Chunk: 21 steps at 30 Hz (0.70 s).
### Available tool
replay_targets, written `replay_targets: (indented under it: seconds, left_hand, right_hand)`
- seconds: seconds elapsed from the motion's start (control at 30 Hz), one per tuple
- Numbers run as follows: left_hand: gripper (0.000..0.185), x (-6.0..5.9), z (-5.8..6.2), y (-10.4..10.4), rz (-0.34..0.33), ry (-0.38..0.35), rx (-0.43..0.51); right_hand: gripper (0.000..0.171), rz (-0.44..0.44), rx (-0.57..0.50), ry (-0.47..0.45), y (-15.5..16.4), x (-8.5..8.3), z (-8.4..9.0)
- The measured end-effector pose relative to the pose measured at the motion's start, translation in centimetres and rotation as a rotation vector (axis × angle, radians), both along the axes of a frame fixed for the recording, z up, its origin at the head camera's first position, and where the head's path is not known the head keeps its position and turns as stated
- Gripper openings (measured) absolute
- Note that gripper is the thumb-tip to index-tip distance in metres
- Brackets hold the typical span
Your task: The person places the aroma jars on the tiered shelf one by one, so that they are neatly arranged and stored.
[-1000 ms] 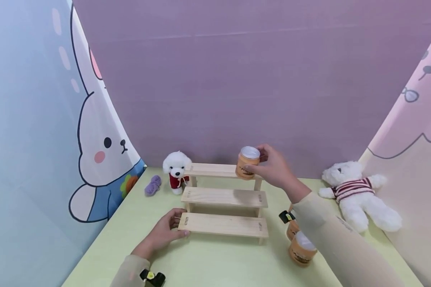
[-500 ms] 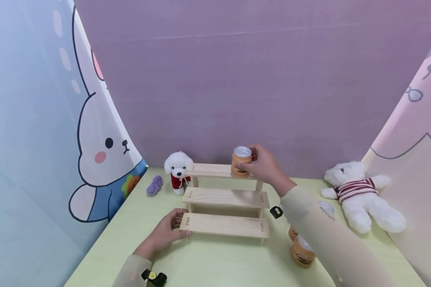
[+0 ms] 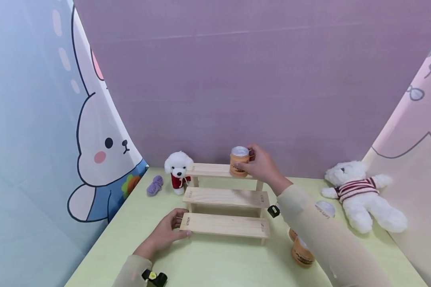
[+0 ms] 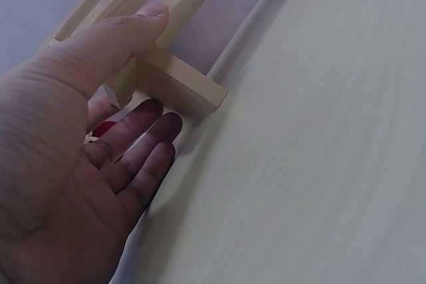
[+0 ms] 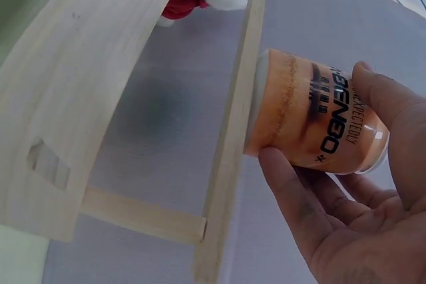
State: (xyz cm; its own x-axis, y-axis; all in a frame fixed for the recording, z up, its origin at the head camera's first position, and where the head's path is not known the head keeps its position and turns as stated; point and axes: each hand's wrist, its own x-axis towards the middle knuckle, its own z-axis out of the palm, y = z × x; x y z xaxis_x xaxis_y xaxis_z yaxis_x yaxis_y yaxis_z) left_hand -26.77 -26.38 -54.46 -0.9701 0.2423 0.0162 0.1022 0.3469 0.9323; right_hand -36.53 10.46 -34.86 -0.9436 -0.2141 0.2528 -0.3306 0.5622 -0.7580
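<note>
A three-step wooden shelf (image 3: pixel 226 196) stands on the pale green table. My right hand (image 3: pixel 264 164) holds an orange can (image 3: pixel 238 162) with a silvery top, thumb and fingers on opposite sides of it. The can is upright on the right half of the top step; in the right wrist view its base meets the board, and dark lettering shows on the can (image 5: pixel 299 108). Down at the left end of the lowest step, my left hand (image 3: pixel 164 234) grips the board. The left wrist view shows the thumb (image 4: pixel 126 34) over the board's edge and the other fingers below.
More orange cans (image 3: pixel 303 254) stand right of the shelf, partly hidden by my right sleeve. A white plush dog (image 3: pixel 178 165) and a purple yarn bundle (image 3: pixel 155 185) are at the back left. A plush bear (image 3: pixel 359 195) lies at the right.
My right hand has moved the can left and slightly back along the top step; over the last half second it shifted only a little. My left hand stays on the lowest step.
</note>
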Motion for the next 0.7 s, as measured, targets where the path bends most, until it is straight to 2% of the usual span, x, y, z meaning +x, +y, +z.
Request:
replay_targets:
  seconds: [0.3,0.7]
  left_hand:
    - [0.074,-0.1,0.0,-0.1,-0.003,-0.008,0.012]
    - [0.073,-0.1,-0.1,0.0,-0.002,-0.002,0.001]
  right_hand:
    - [0.076,0.135,0.036,-0.025,0.9,-0.2,0.0]
    - [0.072,0.154,-0.005,-0.015,-2.0,-0.7,-0.7]
